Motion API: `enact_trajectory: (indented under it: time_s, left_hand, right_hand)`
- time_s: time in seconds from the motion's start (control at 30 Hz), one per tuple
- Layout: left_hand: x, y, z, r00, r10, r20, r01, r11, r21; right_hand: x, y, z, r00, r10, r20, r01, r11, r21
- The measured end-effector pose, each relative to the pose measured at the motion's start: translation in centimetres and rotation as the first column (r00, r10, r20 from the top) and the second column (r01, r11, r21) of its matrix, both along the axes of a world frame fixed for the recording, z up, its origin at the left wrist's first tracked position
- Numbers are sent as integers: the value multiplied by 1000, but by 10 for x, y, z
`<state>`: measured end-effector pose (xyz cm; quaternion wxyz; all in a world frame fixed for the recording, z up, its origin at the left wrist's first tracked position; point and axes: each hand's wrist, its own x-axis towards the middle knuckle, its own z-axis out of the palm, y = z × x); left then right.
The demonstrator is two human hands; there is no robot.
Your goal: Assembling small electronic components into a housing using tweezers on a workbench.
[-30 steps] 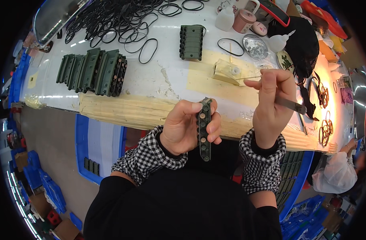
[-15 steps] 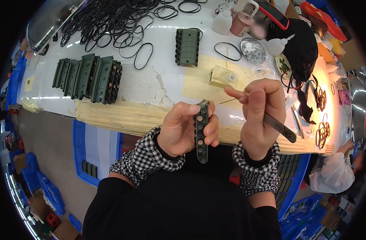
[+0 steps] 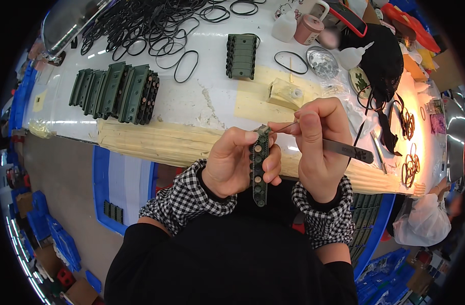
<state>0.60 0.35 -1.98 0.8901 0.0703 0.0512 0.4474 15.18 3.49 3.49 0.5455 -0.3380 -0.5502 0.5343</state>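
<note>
In front of my chest, my left hand (image 3: 226,163) grips a dark green toy tank hull (image 3: 260,168) between thumb and fingers. The hull is held upright on end, with its side of road wheels and black track facing me. To its right, my right hand (image 3: 320,145) is closed around metal tweezers (image 3: 352,151), whose handle end sticks out to the right. The thin tips point left and lie at the hull's upper end, close to my left thumb. Whether they pinch anything there is too small to tell.
Several green hulls (image 3: 114,94) stand in a row at the left; another hull (image 3: 241,57) sits farther back. Black rubber loops (image 3: 146,28) are heaped behind them. A tape-wrapped block (image 3: 283,94) and metal dish (image 3: 322,62) stand right. A person (image 3: 423,221) is at far right.
My right hand has moved left, bringing the tweezers' tips from beside the hull to its upper end. The tweezers' handle has swung nearer to level. My left hand still holds the hull.
</note>
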Motion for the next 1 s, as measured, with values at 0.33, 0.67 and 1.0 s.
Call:
enact_trajectory:
  time_s: [0.33, 0.67, 1.0]
  left_hand:
    - [-2, 1, 0, 999, 33, -15, -32, 998, 56]
    - [-13, 3, 27, 353, 626, -696, -126, 769, 627]
    - [-5, 0, 18, 5, 844, -536, 16, 535, 844]
  right_hand:
    - [15, 31, -16, 902, -379, 206, 300, 895, 331]
    - [19, 41, -15, 609, -655, 448, 242, 691, 681]
    - [9, -2, 0, 987, -70, 146, 36, 973, 227]
